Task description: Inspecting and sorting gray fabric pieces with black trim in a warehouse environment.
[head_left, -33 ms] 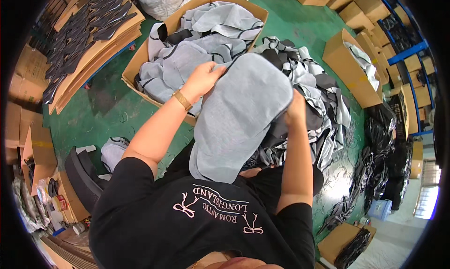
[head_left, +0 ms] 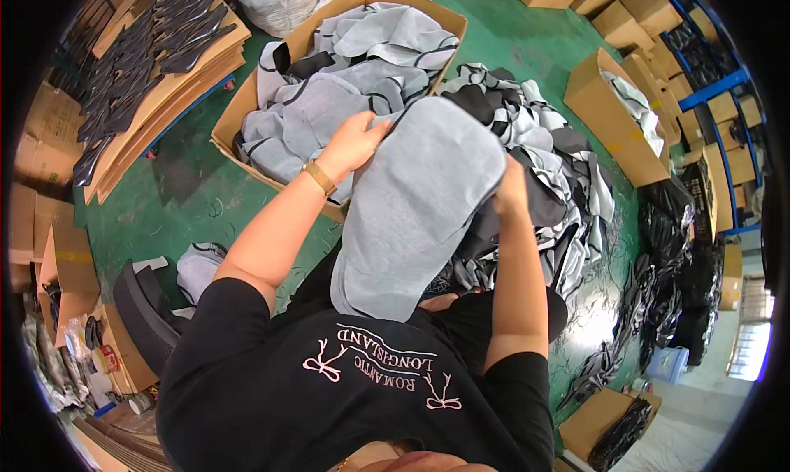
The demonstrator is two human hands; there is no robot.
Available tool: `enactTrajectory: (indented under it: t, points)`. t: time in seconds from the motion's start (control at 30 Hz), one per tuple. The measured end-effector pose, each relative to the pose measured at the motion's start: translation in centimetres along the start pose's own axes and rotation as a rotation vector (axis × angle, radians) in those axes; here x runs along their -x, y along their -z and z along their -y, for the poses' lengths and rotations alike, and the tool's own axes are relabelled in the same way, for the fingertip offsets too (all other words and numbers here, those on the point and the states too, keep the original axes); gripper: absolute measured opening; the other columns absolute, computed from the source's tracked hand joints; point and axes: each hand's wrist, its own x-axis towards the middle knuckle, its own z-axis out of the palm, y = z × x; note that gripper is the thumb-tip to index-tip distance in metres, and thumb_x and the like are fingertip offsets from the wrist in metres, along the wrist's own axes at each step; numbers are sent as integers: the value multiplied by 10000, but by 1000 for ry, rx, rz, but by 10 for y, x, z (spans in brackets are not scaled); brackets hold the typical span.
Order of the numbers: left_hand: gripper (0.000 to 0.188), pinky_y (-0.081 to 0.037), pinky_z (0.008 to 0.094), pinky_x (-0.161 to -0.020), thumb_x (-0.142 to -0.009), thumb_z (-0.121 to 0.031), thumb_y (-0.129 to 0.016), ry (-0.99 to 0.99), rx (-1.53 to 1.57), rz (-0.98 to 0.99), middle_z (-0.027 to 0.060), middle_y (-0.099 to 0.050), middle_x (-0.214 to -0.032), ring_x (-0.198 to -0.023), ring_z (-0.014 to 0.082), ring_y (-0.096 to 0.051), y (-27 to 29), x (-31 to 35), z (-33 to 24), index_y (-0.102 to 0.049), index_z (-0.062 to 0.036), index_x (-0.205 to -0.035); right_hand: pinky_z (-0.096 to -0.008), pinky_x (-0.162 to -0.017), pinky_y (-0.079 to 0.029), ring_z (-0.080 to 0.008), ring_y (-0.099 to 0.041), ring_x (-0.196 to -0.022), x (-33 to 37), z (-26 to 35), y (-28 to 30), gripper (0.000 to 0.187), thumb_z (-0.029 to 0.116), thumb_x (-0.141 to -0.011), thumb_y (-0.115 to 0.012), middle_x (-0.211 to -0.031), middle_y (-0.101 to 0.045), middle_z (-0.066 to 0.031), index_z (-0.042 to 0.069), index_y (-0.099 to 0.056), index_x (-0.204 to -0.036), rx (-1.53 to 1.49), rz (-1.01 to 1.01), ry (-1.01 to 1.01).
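Note:
Between my two hands hangs a grey fabric piece point(head_left: 424, 196), wide and rounded at its far end, narrower toward my lap, with a dark edge. My left hand point(head_left: 357, 147) grips its left edge, the thumb lying toward the cloth. On the other side my right hand point(head_left: 512, 189) is closed on the right edge; part of its fingers is hidden. Beyond my left hand stands a large open cardboard box point(head_left: 229, 153) filled with similar grey fabric pieces point(head_left: 325, 108). A loose heap of grey and black fabric pieces point(head_left: 568, 176) lies on the floor past my right hand.
Black flat pieces point(head_left: 136, 69) lie on stacked boards point(head_left: 216, 56) at the far left. Another cardboard box point(head_left: 621, 122) holds light cloth at the right. Black plastic bags point(head_left: 668, 217) stand by the blue shelving point(head_left: 714, 89). Dark scraps point(head_left: 605, 361) litter the green floor point(head_left: 185, 196).
The fabric piece's rounded far end and my right hand have shifted slightly left and nearer to me. Both hands keep their grip.

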Motion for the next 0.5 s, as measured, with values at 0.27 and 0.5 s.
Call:
enactTrajectory:
  t: [0.27, 0.5]
  points:
    - [332, -463, 397, -828, -950, -209, -461, -134, 134, -91, 253, -586, -1079, -1003, 397, -578, -38, 95, 60, -453, -4, -1210, -283, -856, -427, -170, -564, -963, 41, -92, -1, 318, 210, -940, -430, -1056, -626, -73, -8, -584, -1113, -128, 37, -141]
    - [273, -481, 416, -641, -883, -203, -519, -114, -87, 38, 163, -645, -784, -694, 346, -622, -11, 97, 58, -553, -68, -1117, -326, -889, -438, -213, -561, -1032, 63, 11, -39, 261, 103, -893, -563, -1090, -591, -93, 55, -565, -1150, 418, -184, 621]
